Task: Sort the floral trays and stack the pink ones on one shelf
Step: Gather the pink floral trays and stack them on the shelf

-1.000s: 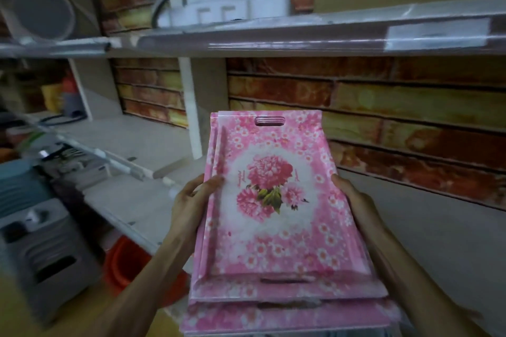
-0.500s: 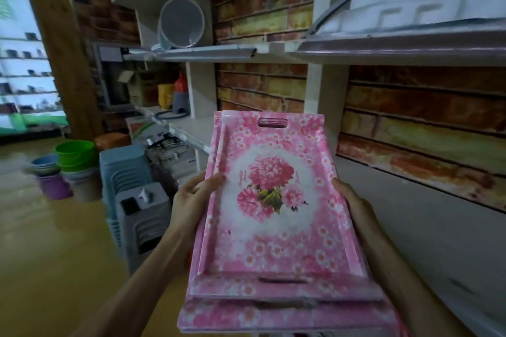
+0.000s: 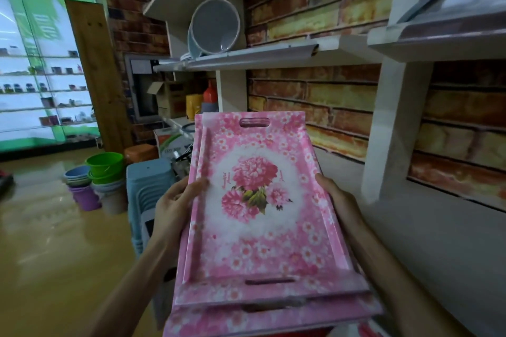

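We hold the stack of pink floral trays (image 3: pixel 262 216) between our hands, left hand (image 3: pixel 175 208) closed on its left edge, right hand (image 3: pixel 338 200) gripping the right.

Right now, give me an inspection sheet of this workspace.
Surface: bare grey shelf on the right, nothing on the visible part.
Job's things: stack of pink floral trays, held in the air, not yet on the shelf.
Clutter: green buckets, purple bucket and grey-blue stools on the floor; grey basin tilted on an upper shelf.
Grippers: left hand and right hand grip the stack's long sides.
Cables: one dark loop behind the trays, unclear.
Surroundings: brick-pattern wall, glossy floor, lit display shelves far left.
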The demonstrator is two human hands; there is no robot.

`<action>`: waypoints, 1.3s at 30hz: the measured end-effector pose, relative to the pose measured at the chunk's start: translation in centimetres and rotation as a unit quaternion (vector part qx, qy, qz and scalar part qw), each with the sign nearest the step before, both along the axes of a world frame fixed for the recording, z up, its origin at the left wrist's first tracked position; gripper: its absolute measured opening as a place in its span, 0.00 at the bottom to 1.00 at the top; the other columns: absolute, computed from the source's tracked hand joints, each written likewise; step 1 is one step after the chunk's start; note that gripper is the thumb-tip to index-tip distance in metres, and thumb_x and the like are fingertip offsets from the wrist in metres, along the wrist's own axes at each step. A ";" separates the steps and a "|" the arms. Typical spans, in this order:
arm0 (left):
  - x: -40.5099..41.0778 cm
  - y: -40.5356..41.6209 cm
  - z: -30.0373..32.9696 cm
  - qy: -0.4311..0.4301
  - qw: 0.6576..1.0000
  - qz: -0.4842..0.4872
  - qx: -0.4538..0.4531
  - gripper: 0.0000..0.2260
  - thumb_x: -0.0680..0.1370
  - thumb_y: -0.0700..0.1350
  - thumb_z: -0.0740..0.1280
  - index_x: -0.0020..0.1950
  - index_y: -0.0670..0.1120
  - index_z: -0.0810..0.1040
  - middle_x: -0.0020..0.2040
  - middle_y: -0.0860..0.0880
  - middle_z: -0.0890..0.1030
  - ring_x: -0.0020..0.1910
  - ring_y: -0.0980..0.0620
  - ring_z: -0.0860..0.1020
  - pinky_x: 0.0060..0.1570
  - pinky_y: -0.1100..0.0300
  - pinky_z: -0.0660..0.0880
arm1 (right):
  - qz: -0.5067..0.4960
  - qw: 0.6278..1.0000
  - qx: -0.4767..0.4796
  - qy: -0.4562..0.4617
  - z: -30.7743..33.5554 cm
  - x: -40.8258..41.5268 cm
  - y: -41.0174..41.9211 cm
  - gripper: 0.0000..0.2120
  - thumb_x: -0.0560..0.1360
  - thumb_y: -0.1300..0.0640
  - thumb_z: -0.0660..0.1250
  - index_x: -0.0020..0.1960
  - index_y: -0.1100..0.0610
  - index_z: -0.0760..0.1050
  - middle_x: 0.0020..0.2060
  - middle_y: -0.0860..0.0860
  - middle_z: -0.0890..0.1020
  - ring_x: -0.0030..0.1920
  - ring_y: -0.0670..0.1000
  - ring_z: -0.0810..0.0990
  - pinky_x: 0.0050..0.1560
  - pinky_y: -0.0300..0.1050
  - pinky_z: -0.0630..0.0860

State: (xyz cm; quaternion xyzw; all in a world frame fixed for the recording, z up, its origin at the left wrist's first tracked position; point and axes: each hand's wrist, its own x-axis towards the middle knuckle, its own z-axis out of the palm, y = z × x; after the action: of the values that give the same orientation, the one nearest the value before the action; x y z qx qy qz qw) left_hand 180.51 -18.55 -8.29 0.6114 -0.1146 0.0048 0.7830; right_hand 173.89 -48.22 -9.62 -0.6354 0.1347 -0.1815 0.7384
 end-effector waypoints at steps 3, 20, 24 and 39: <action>5.1 -0.7 0.9 -0.003 1.000 -0.008 0.004 0.16 0.69 0.53 0.74 0.54 0.49 0.82 0.46 0.46 0.87 0.44 0.44 0.86 0.36 0.57 0.81 | -0.010 1.000 0.001 0.010 0.9 5.0 -0.5 0.23 0.64 0.38 0.74 0.48 0.56 0.86 0.44 0.56 0.87 0.47 0.58 0.86 0.58 0.58 0.79; 28.7 -10.4 0.9 -0.011 0.990 -0.140 -0.010 0.21 0.67 0.56 0.75 0.54 0.45 0.83 0.49 0.40 0.86 0.46 0.39 0.85 0.47 0.46 0.82 | -0.131 0.991 0.029 -0.004 2.5 20.5 -6.6 0.17 0.69 0.44 0.74 0.49 0.56 0.86 0.45 0.56 0.87 0.46 0.58 0.86 0.57 0.56 0.80; 33.7 -14.5 1.0 -0.011 0.982 -0.187 0.010 0.09 0.74 0.48 0.71 0.50 0.45 0.84 0.44 0.43 0.87 0.41 0.44 0.86 0.36 0.57 0.82 | -0.192 0.981 0.027 -0.008 2.1 22.6 -8.2 0.15 0.70 0.46 0.73 0.46 0.57 0.85 0.41 0.54 0.88 0.40 0.54 0.87 0.46 0.48 0.80; 45.7 -28.5 0.0 -0.010 0.913 -0.405 0.041 0.04 0.76 0.44 0.70 0.46 0.47 0.85 0.39 0.51 0.87 0.37 0.57 0.85 0.32 0.67 0.78 | -0.408 0.913 0.015 0.018 0.3 25.9 -11.5 0.18 0.69 0.41 0.73 0.47 0.55 0.85 0.42 0.54 0.88 0.42 0.56 0.87 0.53 0.53 0.80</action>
State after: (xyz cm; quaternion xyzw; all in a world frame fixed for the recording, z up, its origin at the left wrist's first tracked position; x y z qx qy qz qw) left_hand 226.21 -47.10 -8.27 0.5442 -0.3605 -0.3110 0.6908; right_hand 199.79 -59.68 -9.34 -0.5168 0.3981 -0.4533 0.6074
